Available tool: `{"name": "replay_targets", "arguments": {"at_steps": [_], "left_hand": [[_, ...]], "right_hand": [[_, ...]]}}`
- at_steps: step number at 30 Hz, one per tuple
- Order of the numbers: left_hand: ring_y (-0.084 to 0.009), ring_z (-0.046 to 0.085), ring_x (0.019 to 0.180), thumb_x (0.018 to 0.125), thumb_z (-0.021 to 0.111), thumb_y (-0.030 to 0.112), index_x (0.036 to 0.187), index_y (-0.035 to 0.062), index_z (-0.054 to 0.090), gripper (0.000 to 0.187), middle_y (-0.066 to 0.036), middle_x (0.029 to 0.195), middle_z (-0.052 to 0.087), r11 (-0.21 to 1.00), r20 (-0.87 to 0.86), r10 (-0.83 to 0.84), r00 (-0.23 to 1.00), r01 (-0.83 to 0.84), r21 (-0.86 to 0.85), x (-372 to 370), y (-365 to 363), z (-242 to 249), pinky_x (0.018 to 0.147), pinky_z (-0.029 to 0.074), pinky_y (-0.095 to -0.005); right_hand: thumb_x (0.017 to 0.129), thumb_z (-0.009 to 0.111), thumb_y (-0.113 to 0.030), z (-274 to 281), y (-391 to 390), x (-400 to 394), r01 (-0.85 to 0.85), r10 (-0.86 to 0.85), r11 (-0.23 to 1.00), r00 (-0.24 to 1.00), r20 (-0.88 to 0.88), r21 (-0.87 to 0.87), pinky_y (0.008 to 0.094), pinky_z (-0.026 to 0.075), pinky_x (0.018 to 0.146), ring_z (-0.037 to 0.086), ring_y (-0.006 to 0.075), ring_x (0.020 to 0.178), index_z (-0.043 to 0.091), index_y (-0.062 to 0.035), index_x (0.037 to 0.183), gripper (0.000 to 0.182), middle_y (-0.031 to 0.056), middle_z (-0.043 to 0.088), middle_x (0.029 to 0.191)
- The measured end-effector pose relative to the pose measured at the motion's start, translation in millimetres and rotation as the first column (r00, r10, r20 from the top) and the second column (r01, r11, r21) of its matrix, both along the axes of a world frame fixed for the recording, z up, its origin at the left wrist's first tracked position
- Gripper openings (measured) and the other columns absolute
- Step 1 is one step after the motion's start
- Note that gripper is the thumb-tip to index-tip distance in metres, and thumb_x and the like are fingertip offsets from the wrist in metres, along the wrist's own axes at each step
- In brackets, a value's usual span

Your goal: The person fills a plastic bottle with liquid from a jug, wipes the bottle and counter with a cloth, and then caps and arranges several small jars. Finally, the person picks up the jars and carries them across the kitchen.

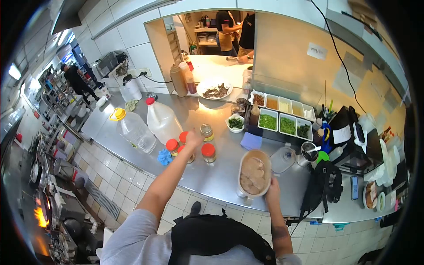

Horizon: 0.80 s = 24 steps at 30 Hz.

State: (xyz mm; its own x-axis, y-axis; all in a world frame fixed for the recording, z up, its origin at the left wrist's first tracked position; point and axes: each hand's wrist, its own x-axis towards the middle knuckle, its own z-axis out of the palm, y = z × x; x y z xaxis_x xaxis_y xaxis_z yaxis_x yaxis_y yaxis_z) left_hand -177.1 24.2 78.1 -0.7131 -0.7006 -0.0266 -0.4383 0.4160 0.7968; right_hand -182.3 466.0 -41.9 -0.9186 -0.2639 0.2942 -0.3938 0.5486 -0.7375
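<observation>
My left hand [193, 139] is stretched over a cluster of small glass jars, its fingers mostly hidden, so I cannot tell whether it grips one. Red lids top the jars around it, including a left jar [172, 145] and a right jar [208, 152]. A jar without a red lid [206, 131] stands just beyond. My right hand [273, 190] grips the right side of an oval plastic container [240, 187], which holds a pale brown, lumpy food [255, 174]. This container is at the counter's front edge, beside a clear plastic lid [282, 159].
Two large plastic jugs, one yellow-capped [137, 132] and one red-capped [162, 119], stand left. A blue crumpled cloth [164, 157] lies near the front edge. Behind are a folded blue cloth [251, 140] and ingredient tubs [268, 120]. A black bag [320, 185] lies right.
</observation>
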Motion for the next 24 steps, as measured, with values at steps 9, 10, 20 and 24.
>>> {"name": "replay_targets", "arguments": {"at_steps": [9, 10, 20, 24], "left_hand": [[-0.034, 0.063, 0.11, 0.055, 0.092, 0.024, 0.128, -0.0019, 0.048, 0.089, -0.02, 0.118, 0.064, 0.989, 0.069, -0.086, 0.994, 0.077, 0.128, -66, -56, -95, 0.092, 0.052, -0.0389], [-0.0335, 0.063, 0.11, 0.054, 0.092, 0.024, 0.129, -0.0003, 0.047, 0.09, -0.019, 0.118, 0.064, 0.991, 0.046, -0.112, 0.993, 0.108, 0.081, -69, -60, -108, 0.092, 0.052, -0.0386], [-0.0321, 0.065, 0.104, 0.056, 0.086, 0.019, 0.116, 0.0084, 0.06, 0.067, -0.015, 0.11, 0.067, 0.978, -0.072, -0.164, 0.984, 0.172, 0.12, -72, -40, -79, 0.091, 0.052, -0.0388], [-0.0316, 0.065, 0.1, 0.056, 0.084, 0.02, 0.108, 0.0072, 0.062, 0.058, -0.014, 0.106, 0.066, 0.969, -0.34, -0.212, 0.916, 0.243, 0.052, -70, -33, -50, 0.088, 0.052, -0.0387]], "right_hand": [[0.076, 0.07, 0.003, 32, 37, 144, 0.524, -0.52, 0.84, 0.851, -0.071, 0.139, 0.0385, 0.048, 0.074, 0.056, 0.0316, 0.082, 0.066, -0.0007, 0.092, 0.018, 0.0139, 0.052, 0.089], [0.076, 0.07, 0.004, 33, 32, 165, 0.545, -0.533, 0.814, 0.838, -0.113, 0.201, 0.0389, 0.048, 0.074, 0.056, 0.0317, 0.082, 0.066, -0.0006, 0.092, 0.017, 0.0139, 0.053, 0.091], [0.083, 0.068, -0.004, 73, -134, 264, 0.511, -0.518, 0.855, 0.834, 0.188, 0.088, 0.0413, 0.047, 0.065, 0.056, 0.0306, 0.075, 0.067, -0.0046, 0.087, 0.004, 0.0137, 0.057, 0.085], [0.079, 0.073, -0.004, 70, -191, 230, 0.232, -0.205, 0.919, 0.972, -0.116, 0.318, 0.0387, 0.047, 0.064, 0.057, 0.031, 0.075, 0.07, -0.0051, 0.094, 0.015, 0.0141, 0.055, 0.084]]}}
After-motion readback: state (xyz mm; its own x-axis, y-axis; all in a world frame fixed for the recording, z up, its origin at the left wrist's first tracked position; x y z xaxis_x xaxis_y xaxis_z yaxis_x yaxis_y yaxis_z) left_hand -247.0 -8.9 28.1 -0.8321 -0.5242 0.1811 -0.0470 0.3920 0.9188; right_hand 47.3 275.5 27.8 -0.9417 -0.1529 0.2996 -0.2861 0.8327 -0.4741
